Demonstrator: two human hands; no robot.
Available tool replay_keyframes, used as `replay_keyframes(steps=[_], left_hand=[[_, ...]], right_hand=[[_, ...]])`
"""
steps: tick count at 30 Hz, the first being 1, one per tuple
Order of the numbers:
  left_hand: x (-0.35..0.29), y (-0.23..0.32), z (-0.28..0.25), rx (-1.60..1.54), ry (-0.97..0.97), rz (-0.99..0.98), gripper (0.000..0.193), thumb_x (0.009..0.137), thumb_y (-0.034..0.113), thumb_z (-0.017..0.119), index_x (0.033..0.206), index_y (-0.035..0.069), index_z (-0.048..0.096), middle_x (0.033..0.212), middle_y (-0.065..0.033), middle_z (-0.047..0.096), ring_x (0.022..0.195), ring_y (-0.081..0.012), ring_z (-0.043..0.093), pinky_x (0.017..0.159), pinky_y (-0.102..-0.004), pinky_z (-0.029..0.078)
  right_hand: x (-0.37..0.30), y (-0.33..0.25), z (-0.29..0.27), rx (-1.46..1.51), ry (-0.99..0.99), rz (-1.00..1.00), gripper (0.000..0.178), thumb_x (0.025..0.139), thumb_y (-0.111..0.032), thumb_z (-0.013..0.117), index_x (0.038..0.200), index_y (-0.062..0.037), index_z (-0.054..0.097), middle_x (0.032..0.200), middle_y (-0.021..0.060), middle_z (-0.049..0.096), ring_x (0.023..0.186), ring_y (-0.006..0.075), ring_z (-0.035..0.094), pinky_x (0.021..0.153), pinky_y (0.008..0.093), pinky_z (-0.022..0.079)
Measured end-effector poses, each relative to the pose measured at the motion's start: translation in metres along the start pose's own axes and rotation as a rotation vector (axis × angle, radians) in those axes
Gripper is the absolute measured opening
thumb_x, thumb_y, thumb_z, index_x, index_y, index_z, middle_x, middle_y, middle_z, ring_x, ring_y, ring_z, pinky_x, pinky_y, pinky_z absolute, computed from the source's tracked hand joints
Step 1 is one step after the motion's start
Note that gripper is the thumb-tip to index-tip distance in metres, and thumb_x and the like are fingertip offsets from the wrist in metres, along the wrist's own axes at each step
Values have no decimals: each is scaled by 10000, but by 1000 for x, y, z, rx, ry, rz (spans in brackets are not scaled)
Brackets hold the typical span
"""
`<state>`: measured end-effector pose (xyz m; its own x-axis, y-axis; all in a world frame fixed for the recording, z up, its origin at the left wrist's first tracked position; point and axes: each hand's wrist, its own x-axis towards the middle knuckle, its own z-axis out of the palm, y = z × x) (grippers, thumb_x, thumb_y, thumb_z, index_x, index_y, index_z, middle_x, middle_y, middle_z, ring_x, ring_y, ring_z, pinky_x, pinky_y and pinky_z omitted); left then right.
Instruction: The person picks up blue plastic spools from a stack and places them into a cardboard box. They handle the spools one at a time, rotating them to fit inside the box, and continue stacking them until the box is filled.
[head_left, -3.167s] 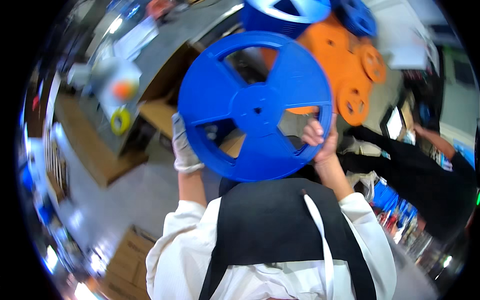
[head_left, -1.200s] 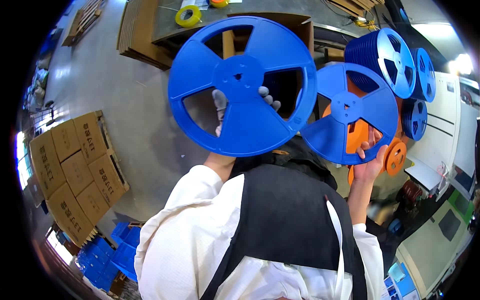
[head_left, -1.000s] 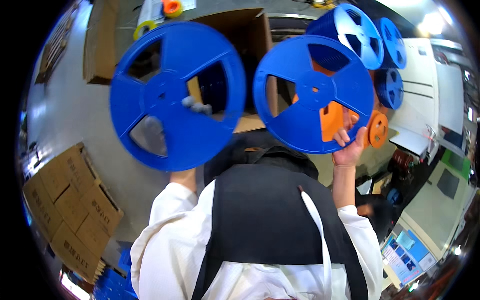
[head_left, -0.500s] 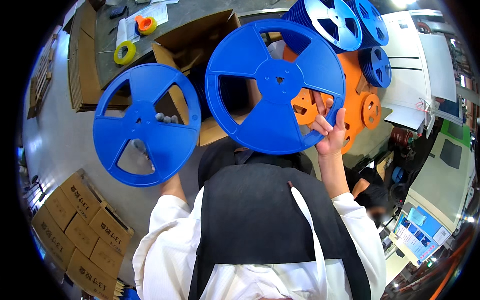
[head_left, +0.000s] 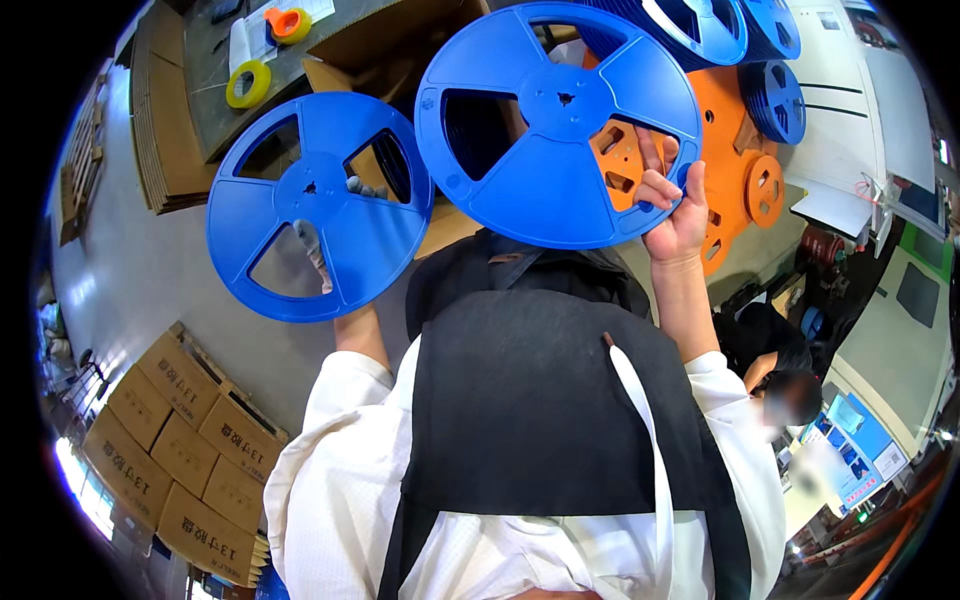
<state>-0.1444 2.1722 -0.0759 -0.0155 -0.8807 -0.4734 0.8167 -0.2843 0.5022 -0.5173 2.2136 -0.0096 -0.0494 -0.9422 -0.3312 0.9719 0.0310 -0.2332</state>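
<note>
Two blue plastic reel discs, each with a round hub and three cut-out windows, are held up side by side in front of me. Behind the left disc, my left hand supports it; grey-covered fingers show through two windows, the rest is hidden. The right disc is nearer and looks larger. My right hand is closed on its right rim, thumb outside and fingers through a window. Beyond the discs stands an open cardboard carton, with dark ridged edges of stacked discs partly visible inside.
Stacked blue reels and an orange perforated frame are at the far right. A grey table carries yellow tape and an orange tape dispenser. Closed cartons sit lower left. Another person is at right.
Both discs and my hands have shifted up in the view. The left disc has also moved right, closer to the right one. My grip on each looks the same.
</note>
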Motion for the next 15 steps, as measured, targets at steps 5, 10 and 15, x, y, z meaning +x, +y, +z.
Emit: replay_keyframes(steps=[5, 10, 15], left_hand=[[9, -5, 6, 317, 92, 142, 822, 826, 643, 578, 1340, 22, 413, 1192, -181, 587, 1169, -288, 560, 1111, -475, 333], [23, -26, 54, 965, -14, 337, 818, 828, 639, 578, 1340, 24, 412, 1190, -180, 588, 1168, -286, 560, 1111, -474, 333], [39, -79, 102, 474, -277, 29, 813, 830, 636, 579, 1341, 26, 412, 1188, -178, 588, 1167, -284, 560, 1112, -474, 332]], right_hand=[[5, 5, 8, -124, -18, -48, 503, 945, -414, 528, 1275, -36, 500, 1472, 184, 345, 633, 99, 456, 550, 218, 402], [30, 77, 88, -817, -110, -130, 512, 963, -399, 508, 1328, -45, 442, 1374, 144, 448, 1038, 253, 605, 755, 290, 500], [19, 180, 118, -1725, -541, -227, 558, 739, -149, 763, 1193, -1, 474, 1476, 243, 265, 1331, 403, 352, 1048, 418, 376]])
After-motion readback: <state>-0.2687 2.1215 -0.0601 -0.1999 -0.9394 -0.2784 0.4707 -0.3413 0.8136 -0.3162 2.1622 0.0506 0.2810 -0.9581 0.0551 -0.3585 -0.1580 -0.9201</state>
